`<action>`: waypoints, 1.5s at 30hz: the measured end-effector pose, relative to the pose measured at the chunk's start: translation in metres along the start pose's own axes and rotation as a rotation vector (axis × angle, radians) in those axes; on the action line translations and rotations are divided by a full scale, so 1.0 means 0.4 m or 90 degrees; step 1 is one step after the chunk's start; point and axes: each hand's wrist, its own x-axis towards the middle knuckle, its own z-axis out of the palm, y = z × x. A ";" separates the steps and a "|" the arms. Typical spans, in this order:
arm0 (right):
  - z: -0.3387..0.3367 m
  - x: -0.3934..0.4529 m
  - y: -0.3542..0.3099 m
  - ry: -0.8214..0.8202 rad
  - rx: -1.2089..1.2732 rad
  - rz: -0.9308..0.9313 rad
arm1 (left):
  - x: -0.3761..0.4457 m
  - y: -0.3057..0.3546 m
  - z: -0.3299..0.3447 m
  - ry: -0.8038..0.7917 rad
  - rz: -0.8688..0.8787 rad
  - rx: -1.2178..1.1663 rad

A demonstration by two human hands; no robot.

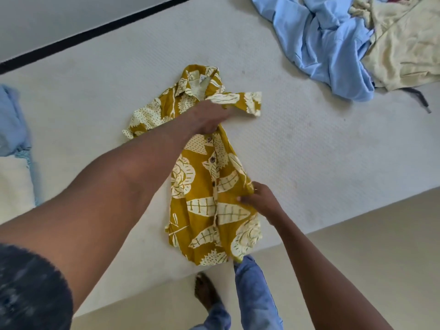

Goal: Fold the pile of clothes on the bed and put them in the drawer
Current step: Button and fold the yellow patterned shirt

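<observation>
Shirt (209,186) flat mid-bed (309,151), mid-fold. Left hand (209,117) grip closed on the sleeve, drawing it inward; right hand (259,198) pinches the side edge to keep it taut. Pile (352,41) far right.

The bed (309,151) carries a yellow shirt (209,186) at its middle, a blue and cream pile (345,41) far right, folded clothes (12,144) left.

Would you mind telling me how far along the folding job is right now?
Early. In hand: the yellow leaf-print shirt lies on the bed, the left hand at its sleeve, the right hand pinching its side. Left: the blue garment and cream garment lie unfolded. No drawer shows.
</observation>
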 end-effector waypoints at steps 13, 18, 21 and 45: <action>-0.081 -0.479 -0.444 0.311 -0.394 -0.179 | -0.789 -0.069 -0.190 0.263 -0.346 -0.536; -0.112 -0.707 -0.614 0.359 -0.338 -0.304 | -1.055 -0.035 -0.337 0.442 -0.417 -0.703; -0.146 -0.809 -0.708 0.346 -0.315 -0.365 | -1.172 -0.039 -0.409 0.499 -0.444 -0.757; -0.303 -0.996 -0.749 -0.076 -0.493 -0.352 | -1.285 0.127 -0.733 0.542 -0.669 -0.489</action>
